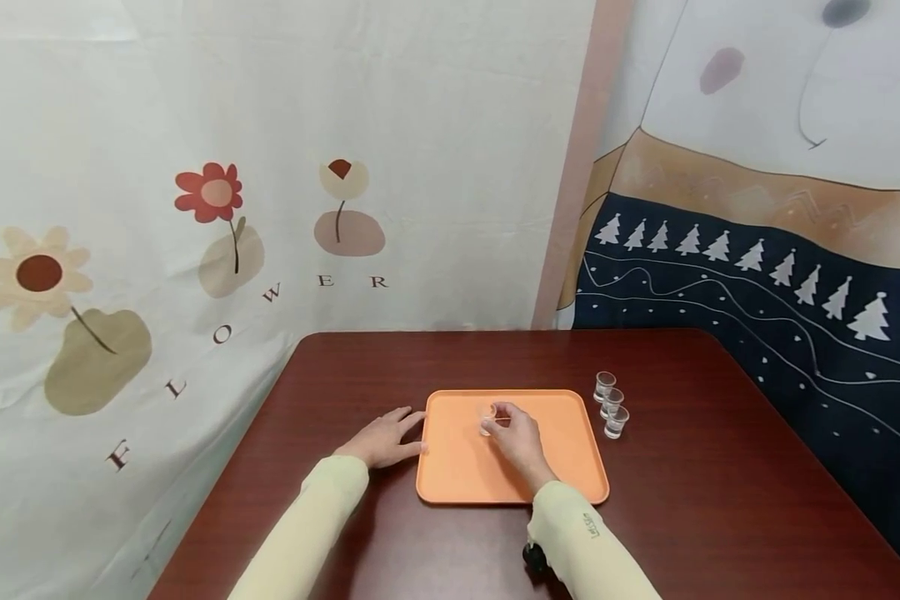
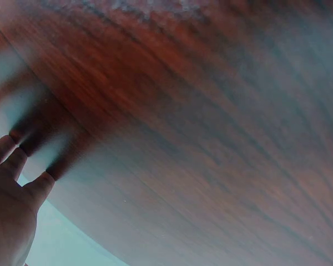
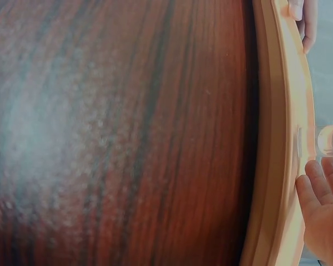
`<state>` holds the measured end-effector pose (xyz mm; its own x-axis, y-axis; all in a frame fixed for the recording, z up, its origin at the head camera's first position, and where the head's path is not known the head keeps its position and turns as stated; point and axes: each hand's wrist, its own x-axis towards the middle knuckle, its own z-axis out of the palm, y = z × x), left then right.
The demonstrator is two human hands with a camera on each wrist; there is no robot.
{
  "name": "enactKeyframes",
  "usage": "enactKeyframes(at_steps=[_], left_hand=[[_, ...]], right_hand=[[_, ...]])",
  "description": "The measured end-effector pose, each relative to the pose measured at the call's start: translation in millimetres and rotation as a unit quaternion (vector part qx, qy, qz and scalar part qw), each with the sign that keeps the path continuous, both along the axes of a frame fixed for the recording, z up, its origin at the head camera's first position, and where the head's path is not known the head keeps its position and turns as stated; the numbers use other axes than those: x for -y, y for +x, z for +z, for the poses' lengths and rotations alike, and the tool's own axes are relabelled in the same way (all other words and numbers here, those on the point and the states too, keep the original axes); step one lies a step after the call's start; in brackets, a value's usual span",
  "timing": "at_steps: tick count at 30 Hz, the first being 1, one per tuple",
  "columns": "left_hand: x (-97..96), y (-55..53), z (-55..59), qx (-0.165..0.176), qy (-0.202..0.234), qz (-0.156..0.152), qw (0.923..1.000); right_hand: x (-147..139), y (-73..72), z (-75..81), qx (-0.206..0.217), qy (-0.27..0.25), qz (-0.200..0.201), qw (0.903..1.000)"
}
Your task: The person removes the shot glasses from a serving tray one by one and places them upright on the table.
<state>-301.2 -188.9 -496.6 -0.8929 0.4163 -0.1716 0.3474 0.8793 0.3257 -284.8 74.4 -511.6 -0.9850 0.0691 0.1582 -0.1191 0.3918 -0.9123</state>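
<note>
An orange tray lies on the brown table. Over its middle, my right hand pinches a small clear shot glass between thumb and fingers. The right wrist view shows that glass partly, beside the right hand at the frame's edge. My left hand rests at the tray's left edge, its spread fingertips at the rim. In the left wrist view the left hand has its fingertips down by the wood.
To the right of the tray stand three more shot glasses, a far one, a middle one and a near one, close together in a slanted row. Behind the table hang printed cloths.
</note>
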Motion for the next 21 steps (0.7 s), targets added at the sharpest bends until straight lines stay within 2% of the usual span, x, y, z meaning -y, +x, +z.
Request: enactKeyframes(at_steps=[12,21], left_hand=[[1.3,-2.5,-2.7,-0.005,0.000,-0.003,1.0000],[2.5,-1.1,-1.6,-0.004,0.003,-0.004,1.0000]], right_hand=[[-6.9,7.1,4.6,-0.012,0.013,-0.004,0.9998],[-17.0,12.5,9.7,-0.003,-0.005,-0.017,0.9998]])
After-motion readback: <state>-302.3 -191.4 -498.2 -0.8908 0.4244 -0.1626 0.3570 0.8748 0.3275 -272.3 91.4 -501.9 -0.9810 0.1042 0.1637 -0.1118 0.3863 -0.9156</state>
